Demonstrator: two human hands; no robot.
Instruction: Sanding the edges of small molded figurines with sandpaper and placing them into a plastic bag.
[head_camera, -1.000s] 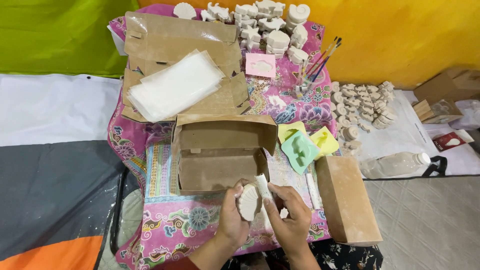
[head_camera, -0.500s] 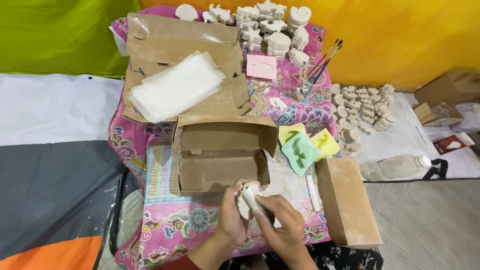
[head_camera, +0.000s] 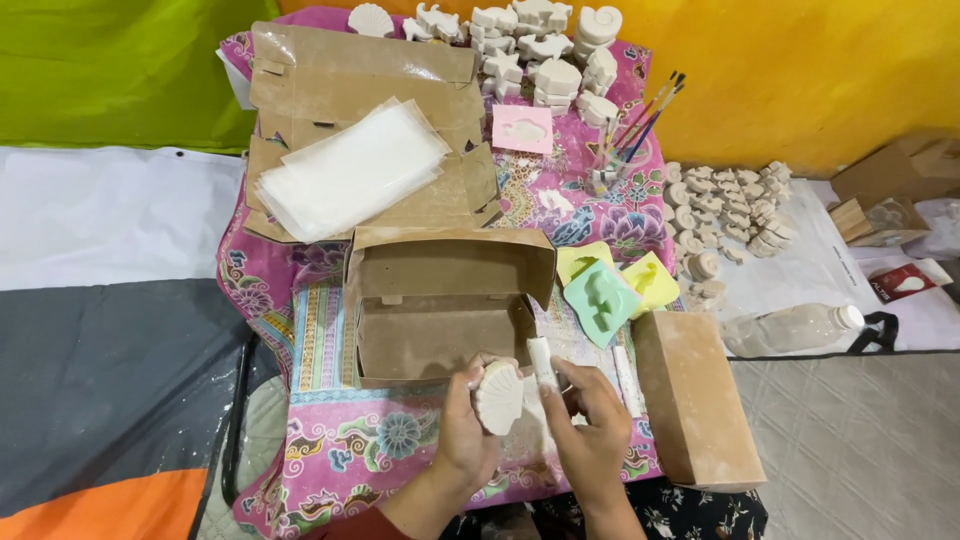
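The left hand (head_camera: 462, 432) holds a white shell-shaped plaster cast (head_camera: 499, 396) upright, its fingers curled round the cast's left edge and back, the thumb pressed on its near side. The right hand (head_camera: 590, 430) has its fingers closed in a pinch on a small white stick-like tool (head_camera: 542, 362), which stands just beside the cast's right edge; whether its tip touches the cast cannot be told. Both hands hover above the patterned pink cloth (head_camera: 350, 440), just in front of the open brown cardboard box (head_camera: 440, 305). To the right lies a closed brown box (head_camera: 697, 395). Behind it sit a green mould (head_camera: 600, 300) and yellow moulds (head_camera: 655, 282). Farther back a flattened carton carries a stack of clear plastic bags (head_camera: 350, 168), and many white plaster figures (head_camera: 545, 45) stand near paintbrushes (head_camera: 645, 120). A plastic bottle (head_camera: 790, 328) lies at the right.
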